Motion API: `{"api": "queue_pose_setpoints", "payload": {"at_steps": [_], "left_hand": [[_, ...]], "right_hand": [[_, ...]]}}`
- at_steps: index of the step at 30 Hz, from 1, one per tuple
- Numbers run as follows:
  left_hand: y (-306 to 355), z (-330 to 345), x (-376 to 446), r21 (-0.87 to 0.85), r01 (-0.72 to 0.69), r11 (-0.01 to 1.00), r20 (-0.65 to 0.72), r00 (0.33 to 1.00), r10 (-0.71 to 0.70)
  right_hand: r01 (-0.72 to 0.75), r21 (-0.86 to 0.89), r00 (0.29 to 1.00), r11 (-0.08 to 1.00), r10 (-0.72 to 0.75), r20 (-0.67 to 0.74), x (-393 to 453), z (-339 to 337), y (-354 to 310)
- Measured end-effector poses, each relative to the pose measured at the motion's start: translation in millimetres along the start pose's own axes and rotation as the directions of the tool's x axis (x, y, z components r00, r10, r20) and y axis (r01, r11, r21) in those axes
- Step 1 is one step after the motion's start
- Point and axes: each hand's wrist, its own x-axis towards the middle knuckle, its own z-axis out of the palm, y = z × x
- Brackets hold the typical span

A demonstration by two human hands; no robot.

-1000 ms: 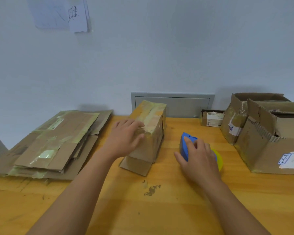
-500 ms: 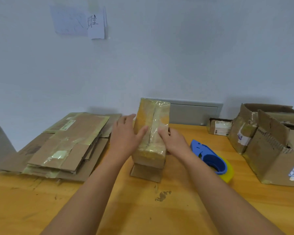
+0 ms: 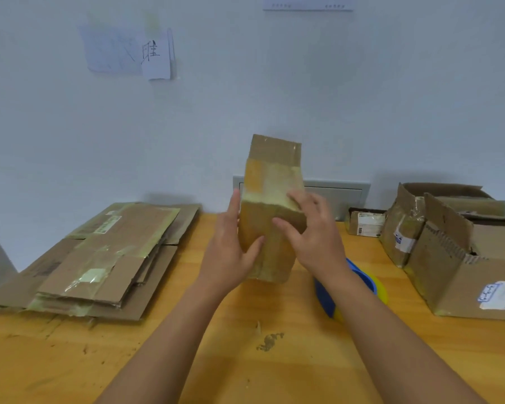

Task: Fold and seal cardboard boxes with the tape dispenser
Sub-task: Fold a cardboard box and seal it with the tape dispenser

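Above the wooden counter (image 3: 245, 360), a tall tape-patched brown cardboard box (image 3: 270, 211) stands upended between both hands — left hand (image 3: 231, 252) clasping one side, right hand (image 3: 312, 237) curled round the other, probably to reach its unsealed end. Behind the right wrist lies the blue-and-yellow tape dispenser (image 3: 362, 287), close for sealing.

Cardboard box (image 3: 270, 228) — glossy tape; wooden table (image 3: 274, 360).

surface: wooden table (image 3: 245, 371) | on it: flattened cardboard stack (image 3: 99, 258); tape dispenser (image 3: 359, 290); open boxes (image 3: 461, 252); small parcel (image 3: 366, 223)

Left hand (image 3: 231, 252) and right hand (image 3: 312, 237) raised, fingers clasping.
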Motion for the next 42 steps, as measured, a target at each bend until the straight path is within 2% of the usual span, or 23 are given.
{"api": "queue_pose_setpoints", "payload": {"at_steps": [2, 5, 7, 10, 12, 21, 23, 25, 26, 28, 29, 31, 35, 37, 42], "left_hand": [[-3, 1, -3, -0.054, 0.032, 0.998, -0.02, 0.999, -0.033], [-3, -1, -3, -0.012, 0.009, 1.0, -0.086, 0.996, -0.01], [-4, -2, -4, 0.033, -0.037, 0.999, -0.082, 0.996, 0.039], [-4, -5, -4, 0.047, -0.05, 0.998, -0.064, 0.997, 0.053], [-2, -7, -2, 0.013, -0.05, 0.999, -0.089, 0.995, 0.051], [10, -10, -10, -0.083, 0.042, 0.996, -0.179, 0.982, -0.056], [17, -12, -11, -0.123, 0.11, 0.986, -0.193, 0.972, -0.133], [22, -15, -12, -0.218, 0.269, 0.938, -0.119, 0.947, -0.3], [24, -16, -12, -0.26, 0.34, 0.904, -0.055, 0.929, -0.365], [26, -19, -12, -0.263, 0.401, 0.877, 0.047, 0.914, -0.404], [30, -22, -14, -0.254, 0.399, 0.881, 0.074, 0.916, -0.393], [42, -28, -18, -0.267, 0.356, 0.896, 0.076, 0.934, -0.348], [74, -33, -34, -0.287, 0.183, 0.94, 0.103, 0.982, -0.16], [88, -25, -48, -0.222, 0.09, 0.971, 0.163, 0.985, -0.054], [136, 13, -97, -0.157, -0.229, 0.961, 0.224, 0.939, 0.26]], "right_hand": [[0.05, -0.051, 0.998, 0.997, -0.048, 0.039, -11, 6, 12], [0.051, -0.077, 0.993, 0.996, -0.042, 0.112, -21, 11, 20], [0.056, -0.082, 0.987, 0.995, -0.043, 0.153, -21, 9, 19], [0.162, -0.11, 0.977, 0.981, -0.143, 0.16, -20, 7, 18], [0.169, -0.091, 0.978, 0.981, -0.156, 0.14, -20, 6, 18], [-0.004, 0.073, 0.987, 0.997, -0.008, 0.163, -25, 5, 2], [-0.034, 0.111, 0.987, 0.993, 0.016, 0.16, -30, 3, -4], [-0.064, 0.105, 0.985, 0.992, 0.046, 0.168, -36, 1, -8], [-0.118, 0.115, 0.979, 0.986, 0.097, 0.177, -39, -1, -10], [-0.297, 0.195, 0.942, 0.935, 0.252, 0.222, -40, -7, -14], [-0.353, 0.239, 0.921, 0.904, 0.291, 0.26, -40, -10, -17], [-0.37, 0.297, 0.913, 0.88, 0.286, 0.291, -44, -18, -22], [-0.374, 0.379, 0.927, 0.847, 0.329, 0.178, -56, -50, -35], [-0.386, 0.423, 0.922, 0.82, 0.362, 0.14, -65, -68, -37], [-0.446, 0.302, 0.889, 0.842, 0.457, 0.037, -101, -117, -29]]}}
